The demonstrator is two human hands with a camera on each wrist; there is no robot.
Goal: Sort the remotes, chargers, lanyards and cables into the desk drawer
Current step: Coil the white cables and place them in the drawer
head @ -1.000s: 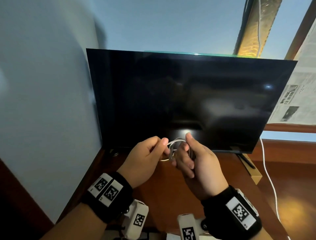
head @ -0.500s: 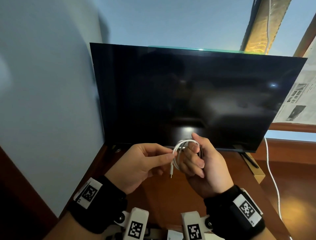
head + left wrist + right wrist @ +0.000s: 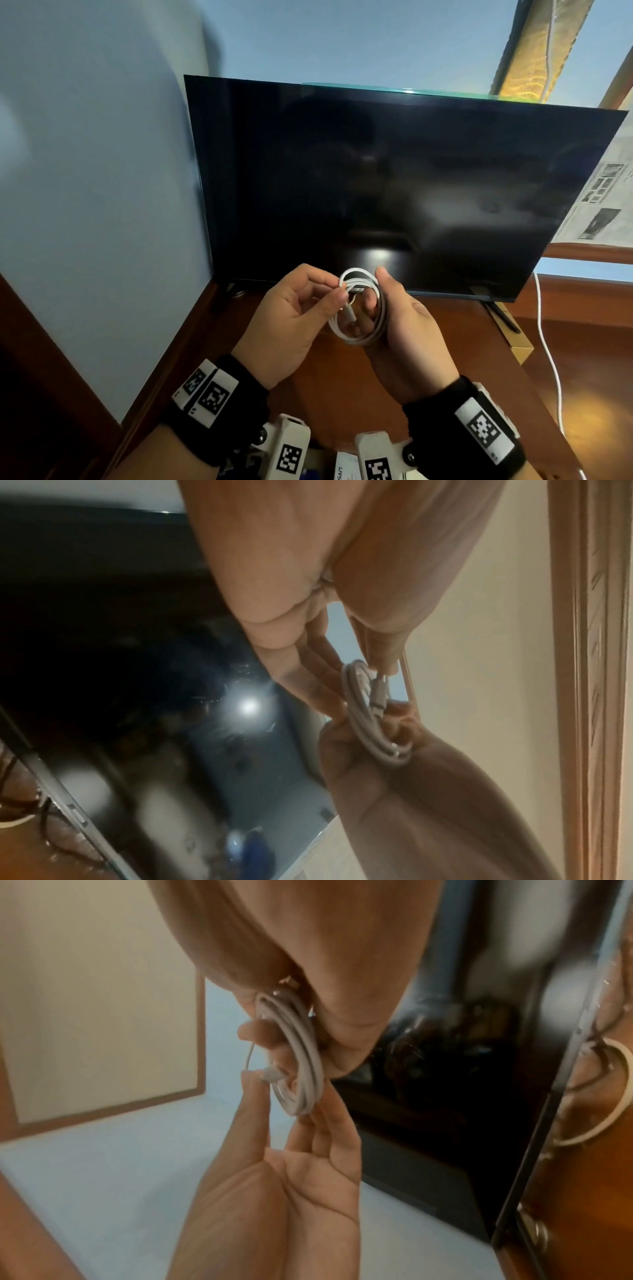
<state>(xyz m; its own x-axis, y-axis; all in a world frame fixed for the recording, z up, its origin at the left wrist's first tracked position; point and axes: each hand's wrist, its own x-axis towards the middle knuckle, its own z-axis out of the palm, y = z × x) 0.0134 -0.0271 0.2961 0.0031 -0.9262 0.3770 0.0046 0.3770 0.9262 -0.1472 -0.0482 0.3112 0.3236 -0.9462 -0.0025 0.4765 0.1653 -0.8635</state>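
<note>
1. no drawer or other container shows in any view; the white cable (image 3: 359, 308) is wound into a small coil and held in the air between both hands, in front of the dark tv screen (image 3: 394, 178) and above the wooden desk (image 3: 342, 383).
2. the right hand (image 3: 400, 329) has its fingers curled through the coil, thumb on top, gripping it.
3. the left hand (image 3: 294, 315) pinches the cable's loose plug end between thumb and forefinger, right at the coil.
4. small white boxes at the bottom edge of the head view are cut off and cannot be made out.
5. a blue wall (image 3: 102, 171) stands to the left; another white cord (image 3: 548, 359) trails down past the desk's right side.
</note>
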